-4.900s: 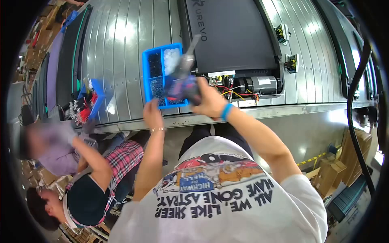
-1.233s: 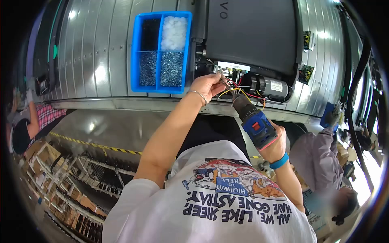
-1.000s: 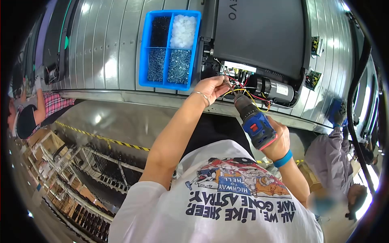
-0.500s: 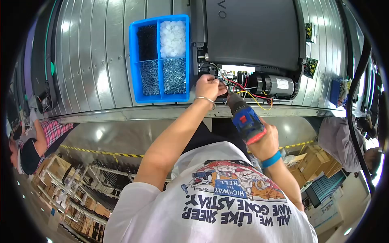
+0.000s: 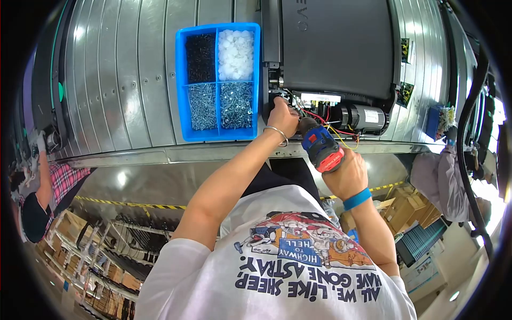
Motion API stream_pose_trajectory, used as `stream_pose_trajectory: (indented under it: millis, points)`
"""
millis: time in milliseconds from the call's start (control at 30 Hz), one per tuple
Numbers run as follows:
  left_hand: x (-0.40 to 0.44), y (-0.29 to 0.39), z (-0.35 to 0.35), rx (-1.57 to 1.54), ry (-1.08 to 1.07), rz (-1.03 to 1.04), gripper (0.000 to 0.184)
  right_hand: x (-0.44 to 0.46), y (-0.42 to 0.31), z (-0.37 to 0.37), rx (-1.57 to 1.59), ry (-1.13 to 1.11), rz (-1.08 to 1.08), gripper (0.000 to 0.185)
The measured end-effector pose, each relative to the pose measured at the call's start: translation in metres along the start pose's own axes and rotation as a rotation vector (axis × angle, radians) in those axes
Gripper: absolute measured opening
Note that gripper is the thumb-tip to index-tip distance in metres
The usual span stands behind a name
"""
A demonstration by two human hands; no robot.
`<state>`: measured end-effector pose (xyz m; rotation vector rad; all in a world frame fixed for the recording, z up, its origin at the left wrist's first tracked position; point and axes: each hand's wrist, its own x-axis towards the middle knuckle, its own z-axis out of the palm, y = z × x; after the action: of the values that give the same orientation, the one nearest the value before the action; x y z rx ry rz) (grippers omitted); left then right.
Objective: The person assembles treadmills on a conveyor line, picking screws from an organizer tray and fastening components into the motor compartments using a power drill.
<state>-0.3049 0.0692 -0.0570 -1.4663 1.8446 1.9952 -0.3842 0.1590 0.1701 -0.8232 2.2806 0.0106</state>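
My right hand (image 5: 348, 173) is wrapped round the handle of a blue, black and red cordless drill (image 5: 320, 146). The drill's nose points away from me, into the open end of a black machine (image 5: 338, 48). Close by its tip, my left hand (image 5: 282, 120) reaches into the same opening with fingers curled; whatever they pinch is hidden. To the right of the drill lie red and yellow wires (image 5: 336, 130) and a black cylindrical motor (image 5: 365, 118) with a white label. The drill's bit and its contact point are out of sight.
Left of the machine stands a blue four-part bin (image 5: 181, 85) of screws, black pieces and white pieces. A smaller blue box (image 5: 434, 121) is at the right. A metal edge (image 5: 213, 152) runs before me. Other people (image 5: 40, 197) stand at both sides.
The drill has moved forward and slightly left, its nose closer to my left hand. My left hand has gone a little deeper into the opening. The whole view has shifted slightly.
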Motion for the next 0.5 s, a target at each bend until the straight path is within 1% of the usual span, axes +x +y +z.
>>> stream_pose_trajectory:
  millis: [133, 233, 267, 300, 333, 367, 400, 433, 467, 500]
  points:
    - [-0.006, 0.009, -0.005, 0.035, 0.010, 0.065, 0.030, 0.006, -0.007, -0.001, -0.031, -0.018, 0.048, 0.026]
    - [-0.018, 0.027, -0.036, 0.170, 0.000, 0.112, 0.028, 0.016, -0.012, -0.007, -0.078, -0.029, 0.061, 0.026]
    - [-0.029, 0.037, -0.052, 0.134, 0.117, 0.235, 0.027, 0.018, -0.012, -0.011, -0.099, -0.037, 0.063, 0.026]
    - [-0.038, 0.052, -0.071, 0.108, 0.226, 0.290, 0.022, 0.022, 0.004, -0.002, -0.127, 0.040, 0.013, 0.025]
    - [-0.043, 0.059, -0.088, 0.156, 0.379, 0.364, 0.019, 0.027, 0.004, -0.005, -0.132, 0.028, 0.007, 0.023]
    - [-0.037, 0.045, -0.101, 0.314, 0.533, 0.484, 0.017, 0.031, 0.003, -0.008, -0.136, 0.010, 0.004, 0.023]
    - [-0.038, 0.038, -0.113, 0.358, 0.574, 0.464, 0.015, 0.035, 0.003, -0.009, -0.141, -0.007, 0.000, 0.022]
    - [-0.038, 0.026, -0.122, 0.447, 0.504, 0.401, 0.014, 0.039, 0.007, -0.009, -0.117, -0.047, 0.011, 0.022]
    - [-0.040, 0.014, -0.126, 0.533, 0.430, 0.335, 0.015, 0.039, 0.006, -0.008, -0.119, -0.039, -0.008, 0.021]
    - [-0.042, 0.006, -0.126, 0.588, 0.412, 0.387, 0.016, 0.039, 0.006, -0.008, -0.121, -0.031, -0.026, 0.021]
